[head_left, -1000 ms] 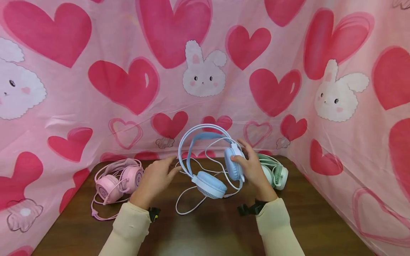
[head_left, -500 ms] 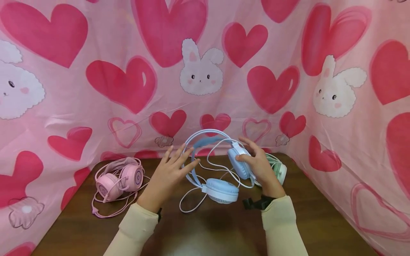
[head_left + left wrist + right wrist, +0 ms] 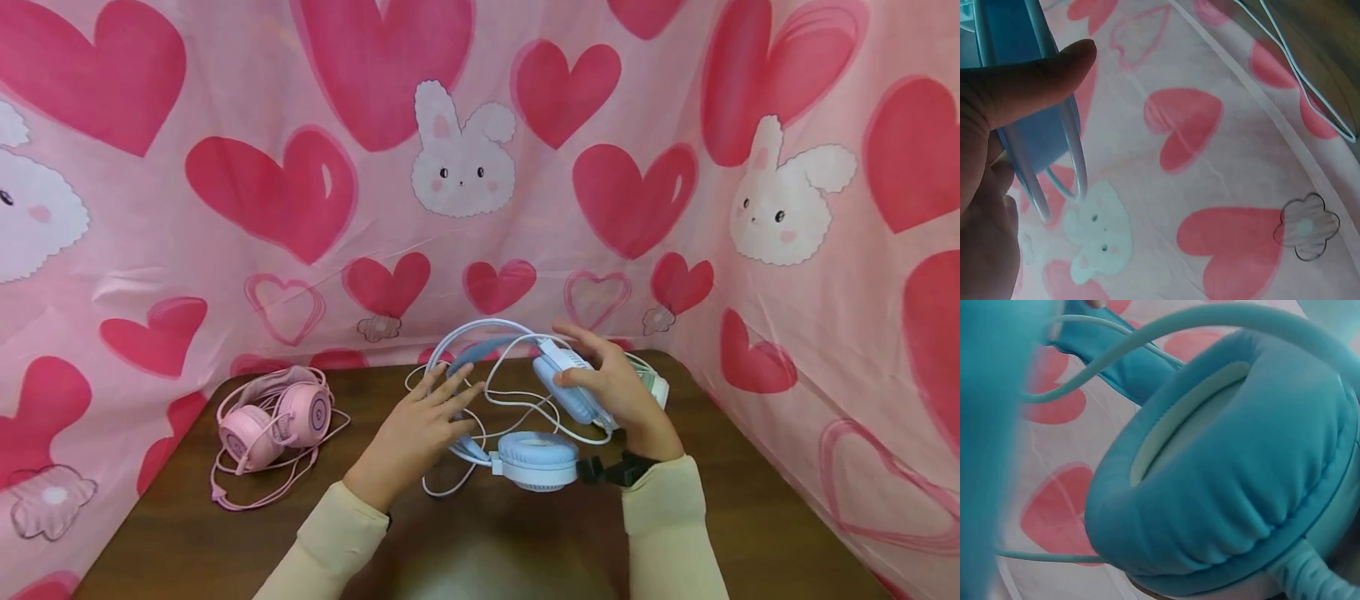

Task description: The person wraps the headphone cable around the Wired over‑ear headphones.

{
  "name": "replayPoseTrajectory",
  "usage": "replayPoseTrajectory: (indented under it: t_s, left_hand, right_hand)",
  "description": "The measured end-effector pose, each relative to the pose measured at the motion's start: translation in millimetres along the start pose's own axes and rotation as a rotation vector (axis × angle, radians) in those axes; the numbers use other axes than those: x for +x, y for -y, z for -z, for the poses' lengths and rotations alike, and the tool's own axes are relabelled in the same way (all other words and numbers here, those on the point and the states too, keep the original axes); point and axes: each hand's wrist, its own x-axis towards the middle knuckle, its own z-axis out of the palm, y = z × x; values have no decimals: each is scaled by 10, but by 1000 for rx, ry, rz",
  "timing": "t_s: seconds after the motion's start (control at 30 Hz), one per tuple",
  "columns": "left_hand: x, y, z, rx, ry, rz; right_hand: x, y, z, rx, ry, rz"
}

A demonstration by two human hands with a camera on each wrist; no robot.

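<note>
A pair of light blue and white headphones (image 3: 537, 460) is held up over the table between both hands. My right hand (image 3: 621, 392) grips the far ear cup, thumb on the near side and fingers over its outside. My left hand (image 3: 411, 440) holds the opposite side of the headband, fingers spread along it. In the left wrist view the thumb (image 3: 1041, 78) crosses the twin white bands and the blue inner strap (image 3: 1050, 137), other fingers behind. One cushioned ear pad (image 3: 1229, 469) fills much of the right wrist view; the right hand is mostly hidden there. A white cable (image 3: 517, 393) loops behind the headphones.
Pink headphones (image 3: 303, 414) with a coiled cable lie at the left of the dark wooden table (image 3: 480, 554). Green and white headphones (image 3: 656, 387) lie at the back right, partly behind the right hand. Pink heart-patterned cloth (image 3: 390, 204) walls the back and sides.
My left hand has moved from beside the headband onto it. The headphones have come lower and tilted, the near ear cup swinging right and down. The right hand keeps its hold, shifting slightly right.
</note>
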Motion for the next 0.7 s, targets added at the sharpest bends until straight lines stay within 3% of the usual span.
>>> replayPoseTrajectory:
  t_s: [0.13, 0.27, 0.43, 0.7]
  left_hand:
    - [30, -53, -10, 45, 2, -54]
    - [-13, -25, 36, 81, -24, -103]
    - [-116, 110, 171, 38, -108, -113]
    - [-129, 224, 296, -16, -244, -118]
  right_hand:
    - [-28, 23, 41, -32, 41, 9]
    - [-66, 34, 66, -61, 126, 71]
    - [-61, 28, 40, -23, 234, 161]
    - [-99, -36, 191, 30, 266, 308]
